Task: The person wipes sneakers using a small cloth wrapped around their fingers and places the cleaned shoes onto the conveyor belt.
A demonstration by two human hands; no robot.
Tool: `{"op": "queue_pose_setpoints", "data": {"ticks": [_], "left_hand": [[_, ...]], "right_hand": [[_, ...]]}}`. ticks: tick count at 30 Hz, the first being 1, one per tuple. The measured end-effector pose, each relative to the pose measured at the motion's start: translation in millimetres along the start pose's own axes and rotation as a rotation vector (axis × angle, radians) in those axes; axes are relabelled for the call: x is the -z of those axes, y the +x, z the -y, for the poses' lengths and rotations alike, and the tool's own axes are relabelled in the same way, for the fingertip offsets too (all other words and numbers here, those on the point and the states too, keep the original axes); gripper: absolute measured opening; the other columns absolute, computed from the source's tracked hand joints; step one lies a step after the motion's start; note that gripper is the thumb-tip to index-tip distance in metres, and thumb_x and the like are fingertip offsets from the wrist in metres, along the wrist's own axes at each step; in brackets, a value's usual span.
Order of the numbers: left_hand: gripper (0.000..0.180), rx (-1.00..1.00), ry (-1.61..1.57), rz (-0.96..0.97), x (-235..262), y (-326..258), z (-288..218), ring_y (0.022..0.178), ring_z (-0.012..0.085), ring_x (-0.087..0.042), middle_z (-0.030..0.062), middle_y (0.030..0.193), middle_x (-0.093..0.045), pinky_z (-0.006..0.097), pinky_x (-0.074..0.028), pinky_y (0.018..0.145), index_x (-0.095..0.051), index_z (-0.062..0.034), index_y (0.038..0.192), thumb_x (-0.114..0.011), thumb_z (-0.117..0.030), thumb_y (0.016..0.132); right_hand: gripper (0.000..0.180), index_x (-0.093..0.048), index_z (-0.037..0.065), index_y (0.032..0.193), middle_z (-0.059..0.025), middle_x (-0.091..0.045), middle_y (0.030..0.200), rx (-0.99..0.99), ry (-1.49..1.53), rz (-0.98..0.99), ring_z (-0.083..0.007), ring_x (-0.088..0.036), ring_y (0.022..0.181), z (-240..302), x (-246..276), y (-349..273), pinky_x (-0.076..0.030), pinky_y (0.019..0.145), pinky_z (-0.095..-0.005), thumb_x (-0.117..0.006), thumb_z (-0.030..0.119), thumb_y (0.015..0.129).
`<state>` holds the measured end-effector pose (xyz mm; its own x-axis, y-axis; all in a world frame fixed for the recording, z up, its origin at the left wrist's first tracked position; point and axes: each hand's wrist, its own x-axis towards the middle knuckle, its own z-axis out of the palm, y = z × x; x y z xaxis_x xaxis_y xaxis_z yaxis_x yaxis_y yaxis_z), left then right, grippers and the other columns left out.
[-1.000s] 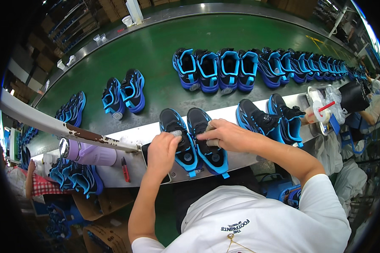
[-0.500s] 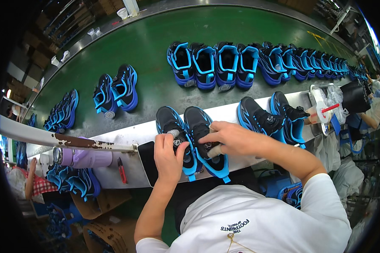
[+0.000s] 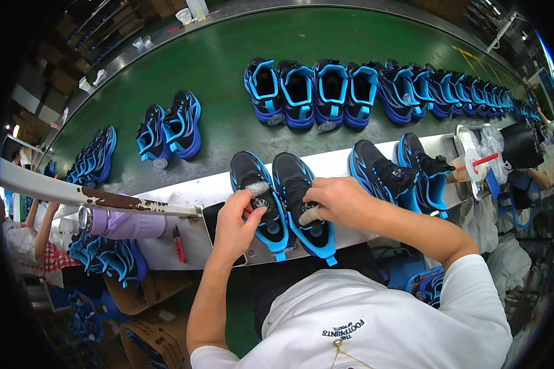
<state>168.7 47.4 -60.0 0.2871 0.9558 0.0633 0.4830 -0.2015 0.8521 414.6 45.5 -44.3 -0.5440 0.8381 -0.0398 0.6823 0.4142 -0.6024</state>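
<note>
A pair of black sneakers with bright blue trim lies side by side before me, toes pointing away. My left hand is on the left sneaker, its thumb and a grey-wrapped finger closed at the round dial on the tongue. On the right sneaker, my right hand has bent fingers closed at the tongue, where they hide the dial. One of its fingers wears a beige wrap. Another pair of the same sneakers stands just right of my right forearm.
Beyond the white ledge, a green conveyor belt carries rows of sneakers. A worn metal bar crosses from the left above a purple bottle and red cutter. A tray sits at right.
My left hand has shifted slightly left and lower, uncovering more of the dial. My right hand's fingers have curled in at the right sneaker's tongue.
</note>
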Motion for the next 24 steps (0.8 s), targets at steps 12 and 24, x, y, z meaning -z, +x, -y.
{"op": "queue_pose_setpoints", "data": {"ticks": [12,24], "left_hand": [[0.018,-0.085,0.105,-0.175,-10.7,-1.5,-11.4,0.066,0.0158,-0.050,0.0069,0.079,-0.051,0.027,-0.041,0.062,-0.059,0.0032,0.090,-0.068,-0.003,0.076],[0.019,-0.146,0.250,-0.290,-18.3,-2.7,-1.5,0.068,0.0171,-0.046,0.0058,0.077,-0.046,0.028,-0.040,0.064,-0.059,0.0026,0.090,-0.069,-0.007,0.077]], "right_hand": [[0.023,-0.069,0.007,0.094,-0.0092,-0.060,0.083,0.122,0.192,0.031,-0.0317,-0.062,0.077,-15.4,0.5,0.0,-0.050,0.070,-0.0418,-0.070,0.023,0.078],[0.027,-0.070,0.010,0.100,-0.0095,-0.057,0.087,0.042,0.162,0.083,-0.0304,-0.061,0.081,-5.9,-3.9,-2.5,-0.049,0.071,-0.0407,-0.071,0.028,0.079]]}}
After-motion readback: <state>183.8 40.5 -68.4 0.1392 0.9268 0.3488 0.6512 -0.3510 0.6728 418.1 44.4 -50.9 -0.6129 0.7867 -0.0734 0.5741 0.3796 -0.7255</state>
